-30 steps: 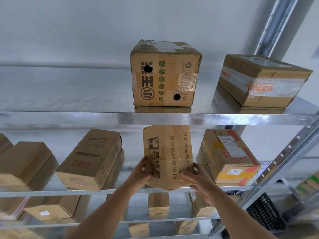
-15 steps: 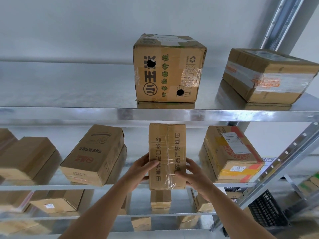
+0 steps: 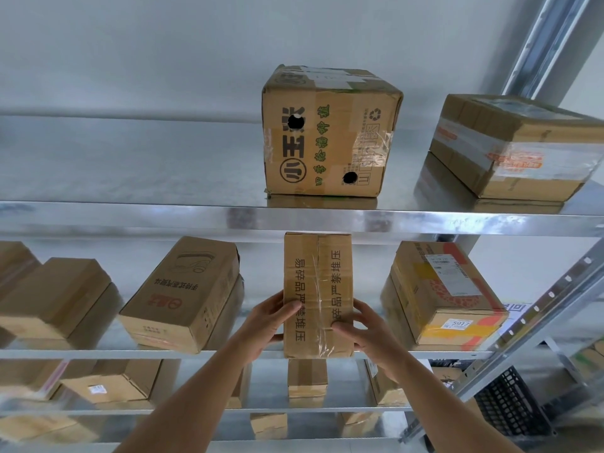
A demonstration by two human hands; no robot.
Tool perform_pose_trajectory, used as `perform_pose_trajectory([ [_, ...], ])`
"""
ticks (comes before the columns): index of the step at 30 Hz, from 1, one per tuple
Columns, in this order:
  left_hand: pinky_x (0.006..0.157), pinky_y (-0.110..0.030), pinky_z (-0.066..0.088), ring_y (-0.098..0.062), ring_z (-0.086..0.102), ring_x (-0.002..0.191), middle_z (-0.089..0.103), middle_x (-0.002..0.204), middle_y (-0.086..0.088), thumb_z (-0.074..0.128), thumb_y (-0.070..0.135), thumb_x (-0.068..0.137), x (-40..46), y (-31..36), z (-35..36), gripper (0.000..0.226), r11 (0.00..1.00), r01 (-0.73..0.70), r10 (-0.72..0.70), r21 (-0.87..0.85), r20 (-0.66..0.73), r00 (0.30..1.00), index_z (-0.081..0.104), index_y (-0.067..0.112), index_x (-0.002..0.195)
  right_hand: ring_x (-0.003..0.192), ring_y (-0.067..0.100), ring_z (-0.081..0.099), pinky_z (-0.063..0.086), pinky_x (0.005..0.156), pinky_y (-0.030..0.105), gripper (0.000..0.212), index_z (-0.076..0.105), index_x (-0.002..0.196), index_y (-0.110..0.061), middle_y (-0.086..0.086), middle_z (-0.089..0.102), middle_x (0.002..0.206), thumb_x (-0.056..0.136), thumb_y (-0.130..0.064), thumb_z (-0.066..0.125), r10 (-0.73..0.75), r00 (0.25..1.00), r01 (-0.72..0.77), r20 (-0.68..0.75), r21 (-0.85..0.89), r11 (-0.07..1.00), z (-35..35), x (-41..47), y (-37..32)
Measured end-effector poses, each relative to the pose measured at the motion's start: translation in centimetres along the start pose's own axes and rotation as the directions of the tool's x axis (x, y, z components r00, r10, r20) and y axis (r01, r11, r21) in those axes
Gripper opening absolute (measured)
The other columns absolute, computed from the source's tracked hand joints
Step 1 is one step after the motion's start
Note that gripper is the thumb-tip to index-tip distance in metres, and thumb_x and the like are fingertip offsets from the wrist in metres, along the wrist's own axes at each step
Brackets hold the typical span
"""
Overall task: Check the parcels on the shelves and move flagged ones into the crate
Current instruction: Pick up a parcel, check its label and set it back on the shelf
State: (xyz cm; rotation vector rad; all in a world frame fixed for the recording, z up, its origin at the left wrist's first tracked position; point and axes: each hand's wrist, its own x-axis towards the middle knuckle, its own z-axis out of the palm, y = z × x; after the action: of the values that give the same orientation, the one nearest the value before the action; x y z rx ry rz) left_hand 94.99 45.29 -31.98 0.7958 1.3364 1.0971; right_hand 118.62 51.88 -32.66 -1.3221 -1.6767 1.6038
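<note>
We have the tall parcel (image 3: 317, 294) gripped in both hands at the front edge of the middle shelf (image 3: 98, 354): left hand (image 3: 268, 322) wrapped on its left side with the thumb across the front face, right hand (image 3: 362, 331) on the right side with fingertips on the taped seam. It stands upright, long axis vertical, printed face toward us; whether its base rests on the shelf lip or is held just off it, we can't tell. No label or flag shows on this face, so we judge the check isn't finished. To do it well: keep both grips low and firm, rotate it slowly to see the remaining sides, and mind the upper shelf (image 3: 130, 215) just above its top edge. Neighbours, the tilted box (image 3: 183, 295) on the left and the labelled box (image 3: 441, 292) on the right, sit apart, so there's room to turn. The crate (image 3: 510, 403) is low right, beyond the upright.
</note>
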Motion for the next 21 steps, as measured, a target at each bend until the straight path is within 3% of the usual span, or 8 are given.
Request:
perform_pose_trajectory([
  [5, 0.083, -0.037, 0.057, -0.014, 0.065, 0.12, 0.075, 0.123, 0.005, 0.074, 0.038, 0.089, -0.1, -0.3, 0.1, 0.047, 0.999, 0.008, -0.008, -0.041, -0.01, 1.0, 0.06, 0.035, 0.135, 0.112, 0.014, 0.07, 0.057, 0.099, 0.051, 0.059, 0.053, 0.14, -0.043, -0.015, 0.073, 0.119, 0.088, -0.034, 0.08, 0.005, 0.999, -0.005, 0.032, 0.023, 1.0, 0.1, -0.3, -0.3],
  [8, 0.079, -0.035, 0.059, -0.018, 0.069, 0.116, 0.075, 0.122, 0.0, 0.08, 0.031, 0.085, -0.2, -0.5, 0.0, 0.053, 0.998, 0.025, -0.025, -0.059, -0.01, 1.0, 0.06, 0.031, 0.134, 0.115, 0.014, 0.067, 0.049, 0.104, 0.051, 0.035, 0.056, 0.133, -0.048, -0.016, 0.072, 0.121, 0.098, -0.054, 0.059, 0.022, 0.999, -0.025, 0.036, 0.069, 0.997, 0.2, -0.6, -0.6],
  [10, 0.086, -0.042, 0.059, -0.023, 0.069, 0.116, 0.076, 0.121, -0.001, 0.084, 0.029, 0.081, 0.0, -0.7, 0.0, 0.058, 0.998, 0.034, -0.033, -0.046, 0.002, 0.999, 0.06, 0.026, 0.133, 0.117, 0.015, 0.063, 0.045, 0.104, 0.049, 0.036, 0.059, 0.129, -0.043, -0.013, 0.069, 0.125, 0.102, -0.058, 0.041, 0.048, 0.999, -0.047, -0.009, 0.126, 0.991, 0.2, -0.8, -0.9],
  [12, 0.101, -0.054, 0.054, -0.027, 0.068, 0.119, 0.076, 0.12, -0.002, 0.086, 0.029, 0.078, 0.2, -0.9, 0.1, 0.06, 0.998, 0.043, -0.042, -0.038, 0.025, 0.999, 0.061, 0.023, 0.132, 0.115, 0.018, 0.065, 0.049, 0.096, 0.041, 0.039, 0.061, 0.126, -0.035, -0.008, 0.071, 0.122, 0.099, -0.057, 0.045, 0.024, 0.998, -0.017, -0.051, 0.136, 0.991, 0.2, -0.8, -1.1],
  [14, 0.108, -0.06, 0.048, -0.03, 0.068, 0.121, 0.076, 0.122, -0.006, 0.085, 0.025, 0.079, 0.4, -1.2, 0.1, 0.058, 0.996, 0.049, -0.045, -0.078, 0.054, 0.998, 0.061, 0.018, 0.132, 0.11, 0.017, 0.069, 0.054, 0.078, 0.026, 0.049, 0.057, 0.131, -0.03, -0.004, 0.073, 0.119, 0.089, -0.056, 0.056, -0.024, 0.997, 0.034, -0.074, 0.124, 0.992, 0.0, -0.8, -1.3],
  [16, 0.109, -0.063, 0.047, -0.031, 0.067, 0.122, 0.075, 0.122, -0.01, 0.082, 0.019, 0.081, 0.5, -1.6, 0.0, 0.056, 0.99, 0.051, -0.042, -0.129, 0.072, 0.997, 0.061, 0.012, 0.133, 0.108, 0.017, 0.07, 0.058, 0.07, 0.023, 0.065, 0.043, 0.142, -0.027, -0.001, 0.068, 0.126, 0.086, -0.05, 0.067, -0.027, 0.997, 0.037, -0.075, 0.132, 0.991, -0.5, -0.8, -1.6],
  [18, 0.108, -0.063, 0.048, -0.032, 0.066, 0.124, 0.074, 0.123, -0.013, 0.079, 0.016, 0.082, 0.5, -1.9, -0.1, 0.054, 0.987, 0.058, -0.043, -0.151, 0.097, 0.994, 0.062, 0.008, 0.133, 0.122, 0.025, 0.062, 0.058, 0.089, 0.034, 0.083, 0.024, 0.152, -0.024, -0.002, 0.057, 0.139, 0.087, -0.041, 0.074, 0.008, 0.997, 0.0, -0.072, 0.119, 0.993, -0.8, -0.9, -1.8],
  [21, 0.106, -0.065, 0.048, -0.034, 0.064, 0.126, 0.072, 0.127, -0.015, 0.081, 0.014, 0.08, 0.8, -2.1, -0.2, 0.06, 0.979, 0.057, -0.04, -0.196, 0.09, 0.995, 0.06, 0.008, 0.136, 0.145, 0.03, 0.041, 0.029, 0.119, 0.051, 0.127, -0.01, 0.163, -0.021, 0.004, 0.038, 0.16, 0.081, -0.046, 0.084, 0.047, 0.996, -0.037, -0.076, 0.126, 0.991, -1.5, -0.6, -1.3],
])
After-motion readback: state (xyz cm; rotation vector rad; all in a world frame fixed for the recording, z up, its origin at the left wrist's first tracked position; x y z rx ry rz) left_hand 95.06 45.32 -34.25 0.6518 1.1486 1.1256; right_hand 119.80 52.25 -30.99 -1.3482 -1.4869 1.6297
